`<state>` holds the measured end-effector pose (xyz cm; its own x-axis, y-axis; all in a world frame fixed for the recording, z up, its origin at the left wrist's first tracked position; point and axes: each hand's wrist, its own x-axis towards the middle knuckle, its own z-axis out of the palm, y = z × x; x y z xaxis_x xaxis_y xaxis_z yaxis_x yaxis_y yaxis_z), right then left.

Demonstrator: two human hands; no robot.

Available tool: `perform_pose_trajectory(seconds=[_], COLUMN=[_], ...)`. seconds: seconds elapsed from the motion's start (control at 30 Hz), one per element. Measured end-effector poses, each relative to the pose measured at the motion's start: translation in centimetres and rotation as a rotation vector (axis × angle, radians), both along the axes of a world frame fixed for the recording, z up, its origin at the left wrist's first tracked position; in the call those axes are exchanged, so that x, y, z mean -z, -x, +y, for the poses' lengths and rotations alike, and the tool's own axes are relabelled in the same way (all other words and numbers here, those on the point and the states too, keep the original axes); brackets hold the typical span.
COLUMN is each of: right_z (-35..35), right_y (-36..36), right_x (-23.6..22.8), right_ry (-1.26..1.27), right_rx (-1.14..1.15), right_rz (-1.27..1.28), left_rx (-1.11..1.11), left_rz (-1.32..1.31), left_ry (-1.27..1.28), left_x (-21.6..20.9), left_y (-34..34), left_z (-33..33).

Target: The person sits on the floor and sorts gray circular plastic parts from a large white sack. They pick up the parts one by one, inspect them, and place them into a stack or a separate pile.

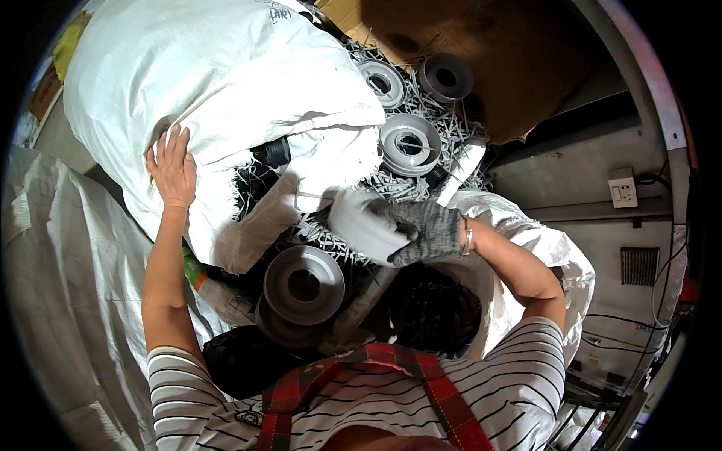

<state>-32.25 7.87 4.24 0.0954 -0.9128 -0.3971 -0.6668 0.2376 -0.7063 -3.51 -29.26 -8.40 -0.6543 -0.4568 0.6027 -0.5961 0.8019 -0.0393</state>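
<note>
My bare left hand (174, 167) lies flat, fingers stretched, on a large bulging white woven sack (218, 68). My right hand (430, 231), in a grey knitted glove, grips a light grey plastic part (364, 227) smeared by motion; its exact shape is unclear. It is over a heap of thin pale plastic strips (380, 185) at the sack's torn mouth. Beyond it, a grey flanged plastic ring (432, 150) rests on the strips, with more grey rings behind. Nearer me, another wide grey ring (276, 282) sits on top of a similar piece.
An open white sack (558, 252) with dark contents stands by my right arm. Brown cardboard (489, 71) lies at the far right. A grey metal wall (579, 180) carries a socket (623, 192) and cables. White sheeting (60, 293) hangs at the left.
</note>
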Motion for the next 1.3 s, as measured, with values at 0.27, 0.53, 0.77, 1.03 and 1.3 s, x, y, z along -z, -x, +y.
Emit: perform_pose_trajectory(seconds=[0.27, 0.53, 0.77, 1.03, 1.3], right_z=[-9.3, -17.4, -18.3, -11.2, -3.2], right_y=[15.7, 22.2, 30.7, 23.2, 7.6], right_x=[6.5, 13.6, 22.2, 13.6, 8.5], right_ry=[0.064, -0.047, -0.116, 0.073, 0.216], right_rx=[0.694, 1.03, 1.1, 0.922, 0.329], right_rz=[0.822, 0.689, 0.707, 0.648, 0.043], left_rx=[0.0, 0.007, -0.011, 0.005, -0.02], left_rz=[0.009, 0.015, 0.034, 0.068, 0.046], left_ry=[-0.015, -0.039, -0.029, -0.014, -0.017], left_x=[0.0, 0.5, 0.9, 0.9, 0.9], left_y=[0.2, -0.1, 0.3, 0.3, 0.1], left_z=[-0.2, -0.3, -0.7, -0.7, -0.8])
